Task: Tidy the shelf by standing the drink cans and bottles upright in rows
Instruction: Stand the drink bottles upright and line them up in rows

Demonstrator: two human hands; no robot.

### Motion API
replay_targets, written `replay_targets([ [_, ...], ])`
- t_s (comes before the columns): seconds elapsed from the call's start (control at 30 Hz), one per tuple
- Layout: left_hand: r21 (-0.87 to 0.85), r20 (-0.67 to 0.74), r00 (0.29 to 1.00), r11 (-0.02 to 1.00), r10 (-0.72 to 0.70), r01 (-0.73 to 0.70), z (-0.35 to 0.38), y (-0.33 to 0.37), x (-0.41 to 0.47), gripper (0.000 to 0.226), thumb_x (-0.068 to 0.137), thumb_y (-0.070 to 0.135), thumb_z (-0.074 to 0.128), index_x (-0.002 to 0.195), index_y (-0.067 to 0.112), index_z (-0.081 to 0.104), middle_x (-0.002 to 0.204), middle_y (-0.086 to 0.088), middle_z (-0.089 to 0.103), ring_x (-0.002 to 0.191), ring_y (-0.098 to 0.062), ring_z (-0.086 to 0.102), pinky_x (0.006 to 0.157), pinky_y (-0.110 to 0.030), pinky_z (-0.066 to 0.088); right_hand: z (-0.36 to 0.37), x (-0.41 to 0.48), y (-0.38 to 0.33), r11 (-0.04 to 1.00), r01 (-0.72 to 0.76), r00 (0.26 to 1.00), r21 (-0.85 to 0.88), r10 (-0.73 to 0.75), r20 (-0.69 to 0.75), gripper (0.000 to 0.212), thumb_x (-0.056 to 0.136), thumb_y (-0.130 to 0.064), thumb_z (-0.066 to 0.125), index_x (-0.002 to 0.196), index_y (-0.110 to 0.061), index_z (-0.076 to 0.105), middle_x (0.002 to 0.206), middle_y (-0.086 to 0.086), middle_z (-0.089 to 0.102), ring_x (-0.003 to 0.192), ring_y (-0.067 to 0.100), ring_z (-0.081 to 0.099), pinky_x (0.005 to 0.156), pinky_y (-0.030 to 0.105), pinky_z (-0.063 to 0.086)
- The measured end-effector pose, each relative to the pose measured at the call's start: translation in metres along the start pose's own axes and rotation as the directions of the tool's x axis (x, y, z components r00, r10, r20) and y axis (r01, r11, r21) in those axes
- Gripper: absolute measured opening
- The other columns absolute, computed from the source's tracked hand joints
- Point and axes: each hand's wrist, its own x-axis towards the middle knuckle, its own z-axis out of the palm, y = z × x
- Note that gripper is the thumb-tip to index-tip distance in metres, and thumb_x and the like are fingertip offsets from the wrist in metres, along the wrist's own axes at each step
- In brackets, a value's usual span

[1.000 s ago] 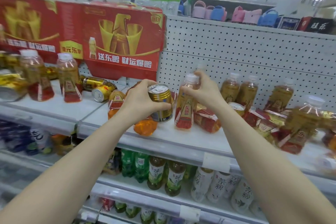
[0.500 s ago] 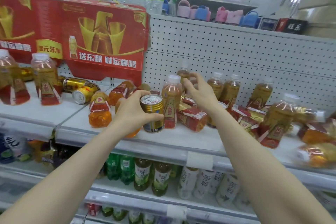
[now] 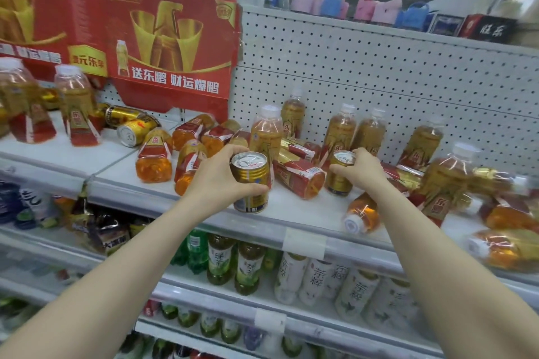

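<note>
My left hand (image 3: pixel 217 178) grips an upright gold can (image 3: pixel 251 181) at the front of the white shelf (image 3: pixel 291 207). My right hand (image 3: pixel 363 169) holds a second gold can (image 3: pixel 339 176), standing further right on the shelf. Just behind the first can stands an upright amber bottle (image 3: pixel 267 132). Between the two cans lies a toppled bottle (image 3: pixel 299 172). Several amber bottles (image 3: pixel 154 154) lie on their sides to the left, and another lies under my right forearm (image 3: pixel 360 214). Several bottles (image 3: pixel 341 131) stand upright along the pegboard.
Two gold cans (image 3: pixel 132 125) lie on their sides at the left, beside two upright bottles (image 3: pixel 75 108). A red display carton (image 3: pixel 172 46) stands behind them. More toppled bottles (image 3: pixel 507 213) crowd the right end. Lower shelves (image 3: pixel 303 242) hold green and white bottles.
My right hand has let go of the upright bottle and moved right and down onto a second gold can. My left hand has lowered its can toward the shelf's front.
</note>
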Motion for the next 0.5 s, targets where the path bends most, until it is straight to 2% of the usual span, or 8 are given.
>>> replay_targets([
  [0.1,0.010,-0.041,0.999,1.000,-0.021,0.022,-0.001,0.000,-0.009,0.080,0.062,0.043,0.089,0.130,0.027,0.051,0.111,0.014,0.059,0.100,-0.008,0.059,0.078,-0.021,0.046,-0.005,-0.003,-0.001,0.995,0.068,0.990,0.071,-0.058,-0.126,0.072,0.080,-0.044,0.077,0.134,-0.007,0.045,0.124,0.012,0.060,0.110,0.030,0.058,0.083,0.041,0.052],
  [0.17,0.015,-0.067,0.997,0.999,-0.033,0.034,-0.003,-0.001,-0.017,0.080,0.062,0.045,0.089,0.131,0.027,0.051,0.115,0.012,0.059,0.104,-0.011,0.059,0.083,-0.026,0.049,-0.012,-0.009,-0.007,0.982,0.118,0.979,0.145,-0.091,-0.184,0.076,0.076,-0.051,0.077,0.132,-0.011,0.046,0.123,0.010,0.059,0.111,0.030,0.059,0.087,0.047,0.054],
  [0.23,0.010,-0.099,0.994,0.999,-0.041,0.042,-0.006,-0.003,-0.024,0.078,0.061,0.046,0.089,0.128,0.029,0.052,0.117,0.013,0.060,0.106,-0.011,0.060,0.086,-0.028,0.050,-0.019,-0.019,-0.016,0.962,0.170,0.968,0.214,-0.123,-0.217,0.078,0.074,-0.055,0.076,0.132,-0.013,0.045,0.124,0.008,0.058,0.110,0.027,0.058,0.087,0.046,0.054],
  [0.33,-0.035,-0.146,0.986,0.996,-0.083,0.078,-0.014,-0.009,-0.040,0.079,0.060,0.046,0.090,0.128,0.030,0.052,0.120,0.010,0.061,0.108,-0.012,0.060,0.093,-0.032,0.051,-0.027,-0.044,-0.036,0.885,0.242,0.960,0.398,-0.161,-0.227,0.071,0.073,-0.053,0.077,0.130,-0.020,0.049,0.120,0.000,0.060,0.105,0.019,0.060,0.075,0.034,0.055],
  [0.43,-0.094,-0.137,0.981,0.988,-0.137,0.125,-0.028,-0.018,-0.059,0.084,0.061,0.042,0.090,0.133,0.026,0.049,0.124,0.008,0.059,0.107,-0.011,0.061,0.093,-0.034,0.053,-0.025,-0.075,-0.060,0.854,0.284,0.956,0.435,-0.220,-0.193,0.072,0.074,-0.060,0.075,0.129,-0.021,0.050,0.116,-0.003,0.059,0.102,0.015,0.060,0.082,0.034,0.055],
  [0.5,-0.098,-0.143,0.978,0.985,-0.155,0.142,-0.042,-0.024,-0.071,0.080,0.062,0.042,0.090,0.129,0.029,0.048,0.117,0.013,0.059,0.103,-0.009,0.062,0.087,-0.029,0.053,-0.019,-0.093,-0.077,0.843,0.307,0.951,0.443,-0.259,-0.166,0.073,0.073,-0.062,0.074,0.129,-0.021,0.051,0.113,-0.004,0.060,0.100,0.014,0.061,0.085,0.035,0.056],
])
